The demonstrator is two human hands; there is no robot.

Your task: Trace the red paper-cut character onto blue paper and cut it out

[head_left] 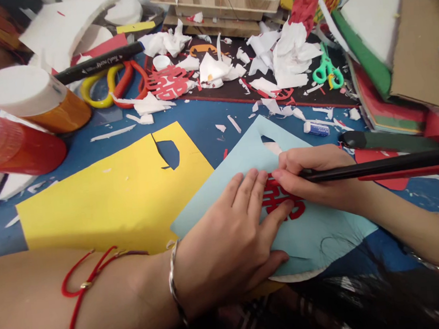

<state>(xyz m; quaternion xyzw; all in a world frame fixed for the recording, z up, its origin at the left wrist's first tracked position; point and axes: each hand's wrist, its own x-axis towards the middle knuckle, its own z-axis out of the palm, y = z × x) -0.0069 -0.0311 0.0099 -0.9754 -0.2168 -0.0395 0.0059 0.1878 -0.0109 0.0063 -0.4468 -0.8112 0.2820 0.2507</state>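
1. Paper in pale blue [315,243] lies near the front edge of the blue desk [201,120], with a red paper cut-out [282,200] on it, partly under the fingertips.
2. Left hand [224,239] is open, spread flat and pressing down on the pale blue paper beside the cut-out. A red cord bracelet [88,279] and a silver bangle [173,283] circle that wrist.
3. Right hand [310,178] is closed in a pen grip around a slim black tool [374,169], its tip hidden by the fingers at the cut-out.
4. Yellow paper [105,202] lies just left of the blue sheet, partly beneath it.
5. Toward the desk's far edge are white paper scraps [287,54], green scissors [328,74], scissors with yellow and orange handles [112,84], and a second red cut-out [166,83].
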